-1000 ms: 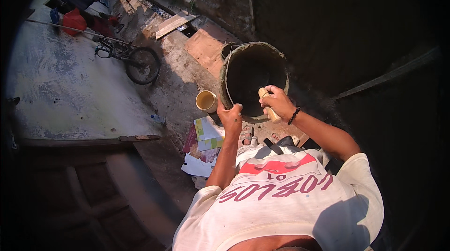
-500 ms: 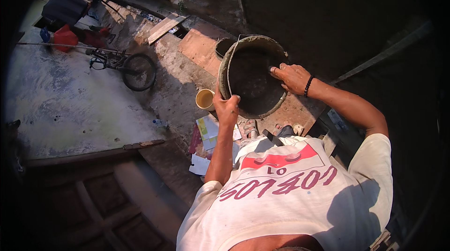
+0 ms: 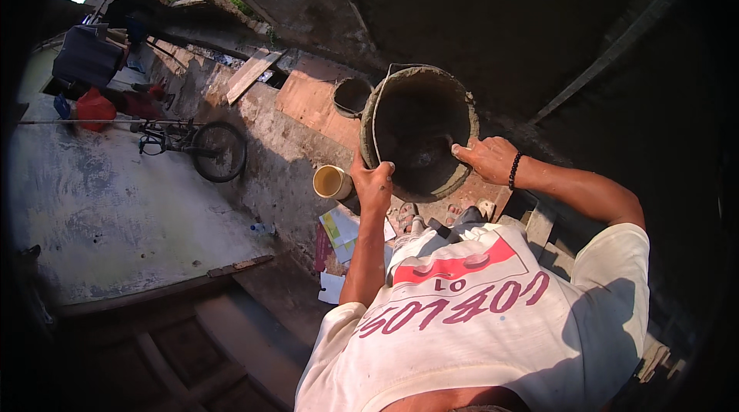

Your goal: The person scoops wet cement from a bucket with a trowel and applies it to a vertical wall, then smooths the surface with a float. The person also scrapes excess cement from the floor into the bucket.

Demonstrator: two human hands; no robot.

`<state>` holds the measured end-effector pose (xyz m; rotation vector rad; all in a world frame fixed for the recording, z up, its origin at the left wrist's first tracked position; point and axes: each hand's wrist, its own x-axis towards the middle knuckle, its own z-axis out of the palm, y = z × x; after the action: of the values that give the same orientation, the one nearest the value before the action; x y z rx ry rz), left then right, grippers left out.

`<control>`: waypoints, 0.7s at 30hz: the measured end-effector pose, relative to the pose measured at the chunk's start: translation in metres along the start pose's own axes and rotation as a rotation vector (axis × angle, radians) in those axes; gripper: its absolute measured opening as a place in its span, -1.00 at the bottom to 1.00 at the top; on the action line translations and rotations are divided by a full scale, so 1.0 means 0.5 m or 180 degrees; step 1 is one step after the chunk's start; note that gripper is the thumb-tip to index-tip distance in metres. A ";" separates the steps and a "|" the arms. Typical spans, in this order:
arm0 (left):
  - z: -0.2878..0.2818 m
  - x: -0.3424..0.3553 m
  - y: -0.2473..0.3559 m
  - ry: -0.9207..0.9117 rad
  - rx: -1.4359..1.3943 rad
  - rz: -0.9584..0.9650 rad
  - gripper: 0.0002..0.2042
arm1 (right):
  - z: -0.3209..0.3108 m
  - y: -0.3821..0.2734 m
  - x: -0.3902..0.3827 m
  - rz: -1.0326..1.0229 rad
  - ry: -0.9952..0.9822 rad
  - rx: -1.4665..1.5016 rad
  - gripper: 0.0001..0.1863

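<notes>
A large cement-crusted bucket [image 3: 369, 129] with a thin wire handle is held in front of me, its dark mouth turned toward me. My left hand [image 3: 372, 186] grips the near left side of its rim, thumb up near the handle wire. On the right side, my right hand [image 3: 493, 160] is closed over the rim, a dark bead bracelet at its wrist. Shadow hides most of the bucket's inside; a wet grey sheen shows low down. Close to my left hand stands a cream-yellow pail [image 3: 331, 183], and beyond it a smaller dark bucket [image 3: 351, 98].
Papers [image 3: 339, 229] lie beside my sandalled feet. A plywood sheet [image 3: 308, 110] and a plank [image 3: 252, 75] lie farther off. To the left, a bicycle wheel [image 3: 219, 152] shows by a pale wall, and a clear bottle [image 3: 262, 228] is nearby. Wood pieces [image 3: 539, 223] are at right.
My right hand has shifted down along the bucket's rim, and its fingers reach less far inside. The left hand keeps its hold. The view has tilted a little, moving the surroundings leftward.
</notes>
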<state>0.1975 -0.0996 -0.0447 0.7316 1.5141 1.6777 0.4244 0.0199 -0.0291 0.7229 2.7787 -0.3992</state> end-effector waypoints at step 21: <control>0.118 -0.009 -0.021 -0.0489 0.0185 0.0018 -0.29 | -0.004 0.034 -0.101 0.0056 -0.0006 0.0164 -0.65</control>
<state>0.2496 -0.0699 -0.0465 0.8758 1.4588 1.5496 0.4755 0.0125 -0.0155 0.7579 2.7676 -0.4693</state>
